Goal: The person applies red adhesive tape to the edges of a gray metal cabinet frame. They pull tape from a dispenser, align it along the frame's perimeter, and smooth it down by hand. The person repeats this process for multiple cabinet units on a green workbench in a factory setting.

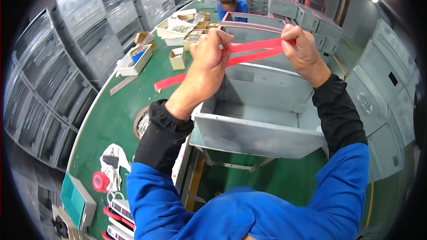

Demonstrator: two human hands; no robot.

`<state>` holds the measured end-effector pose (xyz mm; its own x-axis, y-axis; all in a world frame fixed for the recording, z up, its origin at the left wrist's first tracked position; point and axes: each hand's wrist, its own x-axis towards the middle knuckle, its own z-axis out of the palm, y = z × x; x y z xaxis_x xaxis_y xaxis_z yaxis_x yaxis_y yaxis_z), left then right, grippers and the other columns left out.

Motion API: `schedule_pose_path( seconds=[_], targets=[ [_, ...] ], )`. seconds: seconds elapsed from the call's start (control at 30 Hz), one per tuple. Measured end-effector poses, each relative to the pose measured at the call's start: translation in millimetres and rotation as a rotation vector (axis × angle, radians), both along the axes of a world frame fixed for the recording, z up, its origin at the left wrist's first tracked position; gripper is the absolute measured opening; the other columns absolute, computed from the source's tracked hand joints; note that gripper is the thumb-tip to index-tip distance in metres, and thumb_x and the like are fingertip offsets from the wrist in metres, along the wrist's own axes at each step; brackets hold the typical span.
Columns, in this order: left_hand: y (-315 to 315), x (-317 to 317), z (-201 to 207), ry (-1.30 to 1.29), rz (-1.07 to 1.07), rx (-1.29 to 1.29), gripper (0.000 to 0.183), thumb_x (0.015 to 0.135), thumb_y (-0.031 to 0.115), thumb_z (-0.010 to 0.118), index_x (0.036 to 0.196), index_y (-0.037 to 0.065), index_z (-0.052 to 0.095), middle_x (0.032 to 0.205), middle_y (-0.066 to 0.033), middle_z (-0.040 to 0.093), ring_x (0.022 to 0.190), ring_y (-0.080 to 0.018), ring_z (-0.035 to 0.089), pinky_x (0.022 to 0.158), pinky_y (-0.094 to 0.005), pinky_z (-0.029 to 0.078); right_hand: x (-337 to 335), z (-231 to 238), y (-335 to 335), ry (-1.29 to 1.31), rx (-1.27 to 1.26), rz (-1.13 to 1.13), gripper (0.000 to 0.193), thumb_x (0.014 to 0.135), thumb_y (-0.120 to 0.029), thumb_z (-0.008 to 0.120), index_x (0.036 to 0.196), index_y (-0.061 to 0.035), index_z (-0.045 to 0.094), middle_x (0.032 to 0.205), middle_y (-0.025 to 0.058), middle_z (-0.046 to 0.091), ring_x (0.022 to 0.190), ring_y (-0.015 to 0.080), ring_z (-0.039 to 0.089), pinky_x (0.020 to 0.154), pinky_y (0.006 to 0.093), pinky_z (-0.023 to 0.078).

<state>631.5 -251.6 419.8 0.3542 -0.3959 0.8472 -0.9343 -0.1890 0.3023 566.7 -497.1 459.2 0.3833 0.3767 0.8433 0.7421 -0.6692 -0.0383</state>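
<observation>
A length of red tape [255, 45] is stretched between my two raised hands. It doubles back at the right, and a lower run passes behind my left wrist to a loose end at the left. My left hand [207, 60] pinches it with curled fingers. The fingers of my right hand [306, 53] are closed on the other end. Below and beyond the hands stands an open grey metal box [260, 135], its inside showing. The tape is held above this box without touching its near wall.
Left lies a green table [120, 111] with a bowl of small metal parts [143, 123], a red tape roll [101, 181], a white cloth [114, 162] and a teal-lined tray [75, 202]. Parts bins [178, 58] stand farther back. Grey boxes [378, 93] line the right. A co-worker [233, 6] bends beyond.
</observation>
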Motion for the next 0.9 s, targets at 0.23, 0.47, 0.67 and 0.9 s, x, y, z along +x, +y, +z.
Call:
schedule_pose_path(
  seconds=[0.23, 0.47, 0.67, 0.9],
  targets=[
    [-87.2, 28.4, -106.9, 0.357, -0.202, 0.398, 0.028, 0.076, -0.003, 0.040, 0.102, 0.008, 0.042, 0.082, -0.0080, 0.047, 0.076, -0.0269, 0.045, 0.073, -0.0413, 0.033, -35.4, -124.7, -57.7, 0.616, 0.128, -0.491, 0.012, 0.083, -0.008, 0.048, 0.090, -0.0004, 0.043, 0.069, 0.0166, 0.049, 0.068, 0.0345, 0.052, 0.063, 0.0372, 0.043],
    [-142.0, 31.9, -124.8, 0.505, -0.453, 0.354, 0.043, 0.074, -0.014, 0.042, 0.112, 0.007, 0.034, 0.096, -0.0078, 0.040, 0.080, -0.0199, 0.044, 0.082, -0.0368, 0.036, -49.2, -155.7, -97.8, 0.818, 0.558, -0.564, 0.028, 0.086, -0.017, 0.048, 0.106, -0.0002, 0.038, 0.084, 0.0111, 0.055, 0.073, 0.0226, 0.054, 0.070, 0.0348, 0.044],
    [-134.1, 17.0, -105.9, 0.904, -0.707, 0.240, 0.044, 0.081, -0.009, 0.042, 0.118, 0.006, 0.024, 0.105, -0.0052, 0.037, 0.079, -0.0102, 0.040, 0.075, -0.0256, 0.040, -24.5, -153.8, -47.1, 0.512, 0.407, 0.066, 0.028, 0.082, -0.001, 0.054, 0.104, -0.0053, 0.037, 0.088, 0.0071, 0.052, 0.066, 0.0174, 0.049, 0.068, 0.0317, 0.045],
    [-76.2, 4.9, -102.3, 1.287, -0.864, 0.058, 0.049, 0.083, -0.008, 0.042, 0.121, 0.019, 0.028, 0.107, -0.0040, 0.041, 0.081, -0.0084, 0.038, 0.076, -0.0222, 0.036, -26.8, -148.2, -8.9, 0.584, 0.285, 0.234, 0.029, 0.074, 0.008, 0.059, 0.093, -0.0079, 0.044, 0.073, 0.0079, 0.051, 0.055, 0.0196, 0.052, 0.045, 0.0322, 0.041]
  ],
)
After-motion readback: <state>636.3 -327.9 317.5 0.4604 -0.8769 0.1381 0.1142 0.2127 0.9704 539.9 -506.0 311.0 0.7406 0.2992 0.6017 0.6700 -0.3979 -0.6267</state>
